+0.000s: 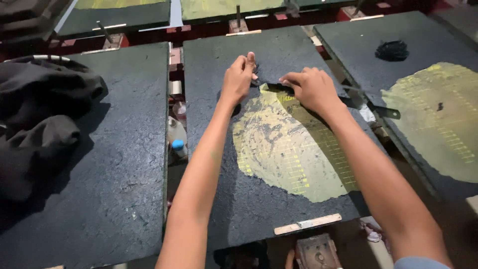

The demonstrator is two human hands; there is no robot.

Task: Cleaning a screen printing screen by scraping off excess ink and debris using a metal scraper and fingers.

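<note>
While both arms reach forward over the middle surface (259, 219), the left hand (238, 79) pinches a torn edge of the dark coating (269, 85) between thumb and fingertips, fingers narrow and closed on it. The right hand (312, 88) presses down just beside it, fingers curled on the same dark edge; whether they grip or only hold it flat cannot be told. That coating is a thin dark skin over the board, and the lifted edge lies at the top of a bare yellow-green patch (291, 149) marked with a fine grid. The patch's long axis runs from the hands down and to the right toward the near edge of the board.

Between the middle and left boards, in the gap, stand two small plastic bottles: a pale one (175, 130) and a smaller one with a blue cap (179, 148); their contents cannot be made out. A pale strip of tape (307, 224) lies at the near edge of the middle board. On the left board (124, 189) rests a heap of black cloth (40, 114). The right board (363, 40) shows its own yellow-green patch (438, 119) and a small black clump (392, 51).
</note>
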